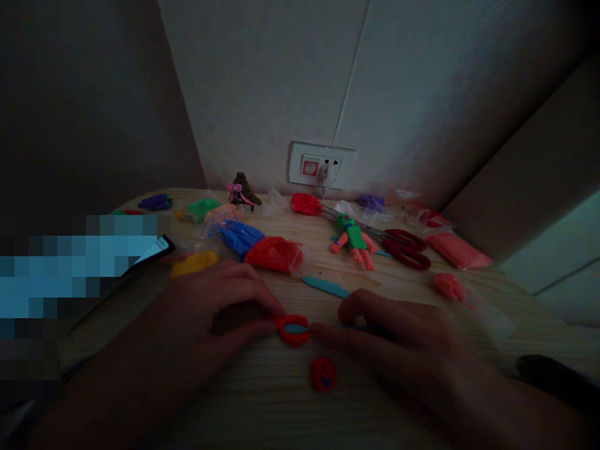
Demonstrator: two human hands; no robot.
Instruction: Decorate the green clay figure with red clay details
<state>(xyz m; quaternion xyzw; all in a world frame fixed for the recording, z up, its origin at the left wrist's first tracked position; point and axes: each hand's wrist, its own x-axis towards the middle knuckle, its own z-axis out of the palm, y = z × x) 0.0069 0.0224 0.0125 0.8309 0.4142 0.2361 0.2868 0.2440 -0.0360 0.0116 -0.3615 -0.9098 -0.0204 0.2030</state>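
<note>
My left hand (201, 306) pinches the left end of a small U-shaped piece of red modelling clay (293, 341) between thumb and fingertips. In my right hand (403, 337) is a slim blue clay modelling tool (295, 328). Its flat tip lies inside the curve of the red piece, and the rest of it is mostly hidden by the fingers. Just in front of them on the wooden table sits a small red clay lump (323, 374) with dark blue marks. Beyond my right hand lies another blue clay tool (325, 287).
Behind are a green and orange clay figure (355, 240), red-handled scissors (407, 249) and bagged blue (241, 237) and red clay (274, 254). A brown clay piece with a pink bow (241, 190) stands near the wall socket (322, 165). A lit, pixelated screen (94, 269) is at left.
</note>
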